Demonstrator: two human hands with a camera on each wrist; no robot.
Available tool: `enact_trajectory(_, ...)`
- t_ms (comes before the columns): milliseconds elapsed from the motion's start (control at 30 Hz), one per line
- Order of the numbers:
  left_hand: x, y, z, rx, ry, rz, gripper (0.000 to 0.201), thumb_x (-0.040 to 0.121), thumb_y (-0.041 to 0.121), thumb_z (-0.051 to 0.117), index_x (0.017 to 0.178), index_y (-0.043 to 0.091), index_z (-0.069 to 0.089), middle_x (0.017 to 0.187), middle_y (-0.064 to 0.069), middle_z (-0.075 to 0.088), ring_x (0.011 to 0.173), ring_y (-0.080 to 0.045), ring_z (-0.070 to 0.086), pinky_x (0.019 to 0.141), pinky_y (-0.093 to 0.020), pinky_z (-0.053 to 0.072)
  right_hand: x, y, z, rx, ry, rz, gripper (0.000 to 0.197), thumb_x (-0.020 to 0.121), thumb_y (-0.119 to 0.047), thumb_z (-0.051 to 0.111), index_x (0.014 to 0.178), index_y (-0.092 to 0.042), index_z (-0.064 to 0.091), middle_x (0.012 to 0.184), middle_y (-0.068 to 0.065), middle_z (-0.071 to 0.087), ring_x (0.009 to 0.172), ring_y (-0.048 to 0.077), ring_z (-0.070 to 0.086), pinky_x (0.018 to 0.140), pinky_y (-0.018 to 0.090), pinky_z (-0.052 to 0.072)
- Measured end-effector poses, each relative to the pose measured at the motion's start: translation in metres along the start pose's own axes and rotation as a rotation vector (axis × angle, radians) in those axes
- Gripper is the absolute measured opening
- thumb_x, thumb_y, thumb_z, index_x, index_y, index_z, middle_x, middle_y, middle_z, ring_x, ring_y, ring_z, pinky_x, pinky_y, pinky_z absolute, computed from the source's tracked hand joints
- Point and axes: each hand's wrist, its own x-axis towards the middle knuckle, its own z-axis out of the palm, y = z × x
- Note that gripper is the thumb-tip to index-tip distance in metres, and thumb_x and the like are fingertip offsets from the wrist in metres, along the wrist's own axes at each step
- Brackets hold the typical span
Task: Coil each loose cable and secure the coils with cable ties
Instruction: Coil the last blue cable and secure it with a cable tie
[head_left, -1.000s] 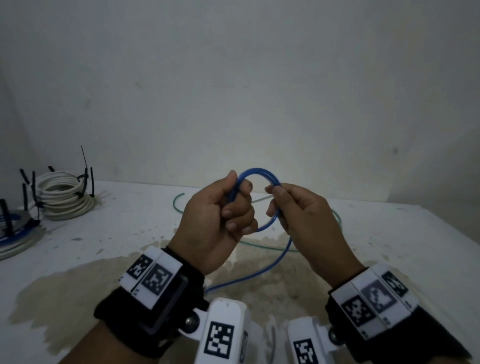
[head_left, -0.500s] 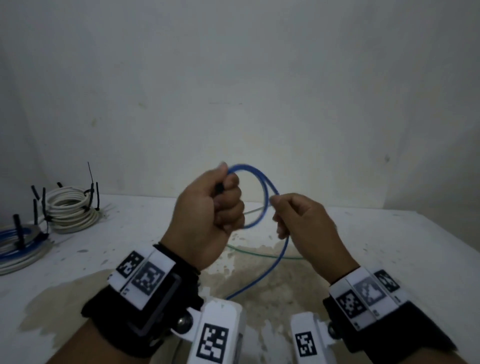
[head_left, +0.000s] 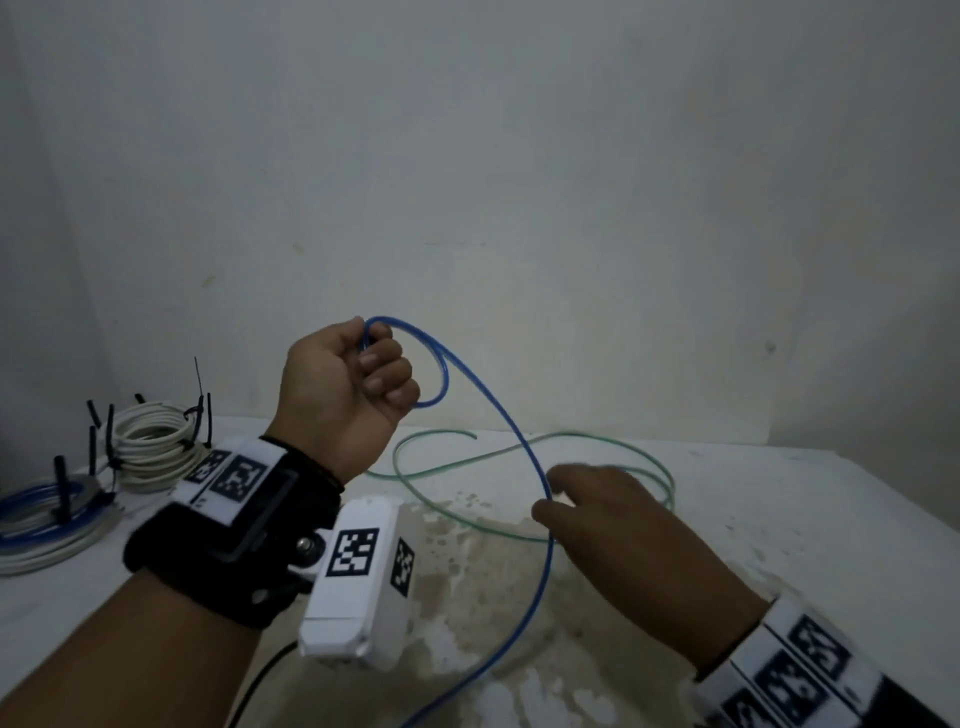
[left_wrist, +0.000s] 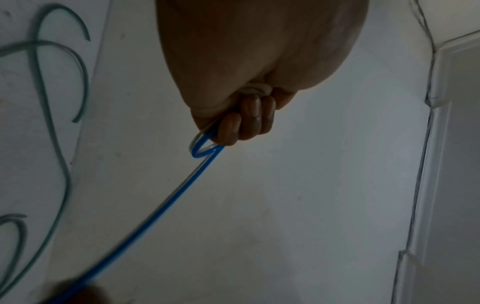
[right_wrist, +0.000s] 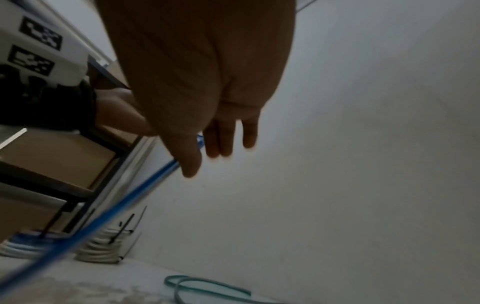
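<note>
while the left hand (head_left: 345, 395) fists a small loop of blue cable (head_left: 511, 431), the right hand (head_left: 613, 525) lies spread, sliding along it; light, springy, best taken near the loop.

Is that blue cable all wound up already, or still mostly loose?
Mostly loose. The left hand grips just one small loop of the blue cable; the rest trails down past the right hand.

Your left hand (head_left: 345, 382) is raised, fist closed with fingers (left_wrist: 249, 119) curled round a small loop of the thin blue plastic-coated cable (head_left: 511, 421). Your right hand (head_left: 618, 525) sits lower, fingers loosely extended, the cable running between thumb (right_wrist: 188, 158) and fingers; whether it pinches is unclear.
</note>
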Motion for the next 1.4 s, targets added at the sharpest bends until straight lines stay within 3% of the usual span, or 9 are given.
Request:
enact_trajectory(100,0.002,-0.007,-0.005,0.025,0.003,-0.018,0.032,0.1,0.022,0.027,0.072,0.016,0.042,0.052,0.006,0.033,0.041,-0.009,0.029,0.042,-0.018,0.032,-0.005,0.015,0.0,-0.015,0.33,-0.021,0.014,0.076,-0.012,0.071,0.09,-0.011,0.069,0.124,0.019,0.052,0.114,0.035,0.052,0.091,0.042,0.044)
enact_trajectory(200,0.004,-0.017,-0.011,0.045,0.011,-0.066,0.031,0.101,0.02,0.028,0.073,0.016,0.04,0.052,0.006,0.035,0.04,-0.009,0.031,0.042,-0.019,0.034,-0.007,0.024,0.001,0.351,0.457,0.145,0.015,0.085,-0.025,0.064,0.089,-0.012,0.07,0.11,0.01,0.065,0.103,0.018,0.06,0.09,0.028,0.047)
enact_trajectory(267,0.003,-0.024,-0.014,0.067,0.023,-0.109,0.031,0.102,0.02,0.028,0.074,0.015,0.039,0.052,0.005,0.036,0.04,-0.009,0.032,0.042,-0.019,0.035,-0.009,0.025,0.005,0.652,0.471,0.439,0.016,0.091,-0.026,0.056,0.085,-0.019,0.069,0.093,0.001,0.071,0.088,0.009,0.063,0.086,0.03,0.05)
enact_trajectory(333,0.003,-0.033,-0.016,0.096,0.037,-0.137,0.032,0.103,0.02,0.029,0.074,0.014,0.039,0.053,0.004,0.036,0.04,-0.009,0.032,0.042,-0.019,0.036,-0.008,0.023,0.007,0.902,0.4,0.725,0.023,0.094,-0.023,0.055,0.08,-0.012,0.069,0.076,0.001,0.072,0.074,0.017,0.068,0.078,0.046,0.054)
enact_trajectory(433,0.001,-0.047,-0.018,0.13,0.051,-0.166,0.033,0.104,0.022,0.029,0.073,0.015,0.038,0.054,0.003,0.036,0.042,-0.01,0.032,0.043,-0.022,0.038,-0.002,0.008,-0.001,1.165,0.333,0.892,0.03,0.094,-0.025,0.054,0.079,-0.002,0.064,0.065,0.006,0.07,0.059,0.024,0.066,0.069,0.047,0.057)
enact_trajectory(733,-0.009,-0.069,-0.012,0.129,0.059,-0.176,0.031,0.105,0.025,0.031,0.08,0.012,0.045,0.053,0.005,0.035,0.041,-0.009,0.03,0.041,-0.02,0.035,0.016,-0.004,-0.007,0.763,0.154,0.642,0.036,0.094,-0.031,0.053,0.064,-0.011,0.058,0.057,-0.003,0.06,0.049,0.005,0.057,0.051,0.013,0.041)
enact_trajectory(967,-0.014,-0.068,-0.005,0.177,0.042,-0.16,0.029,0.104,0.026,0.034,0.079,0.014,0.043,0.053,0.007,0.031,0.039,-0.007,0.027,0.037,-0.018,0.03,0.025,-0.024,-0.007,0.747,0.138,0.523,0.039,0.091,-0.035,0.058,0.058,-0.014,0.056,0.053,-0.002,0.061,0.051,0.006,0.059,0.055,0.013,0.042)
enact_trajectory(1300,-0.026,-0.087,-0.001,0.502,-0.017,-0.051,0.025,0.101,0.014,0.035,0.086,0.002,0.05,0.063,-0.011,0.046,0.052,-0.019,0.043,0.057,-0.033,0.036,0.037,-0.033,-0.029,0.907,0.131,0.433,0.036,0.091,-0.032,0.058,0.067,-0.006,0.064,0.06,0.001,0.067,0.047,0.007,0.062,0.056,0.02,0.051)
enact_trajectory(1400,-0.035,-0.09,0.004,0.667,-0.109,-0.003,0.037,0.101,0.016,0.033,0.075,0.0,0.053,0.055,-0.012,0.049,0.047,-0.02,0.048,0.048,-0.022,0.041,0.041,-0.029,-0.035,0.904,0.085,0.422,0.039,0.095,-0.035,0.052,0.069,-0.01,0.066,0.057,0.002,0.068,0.049,0.008,0.064,0.062,0.022,0.053)
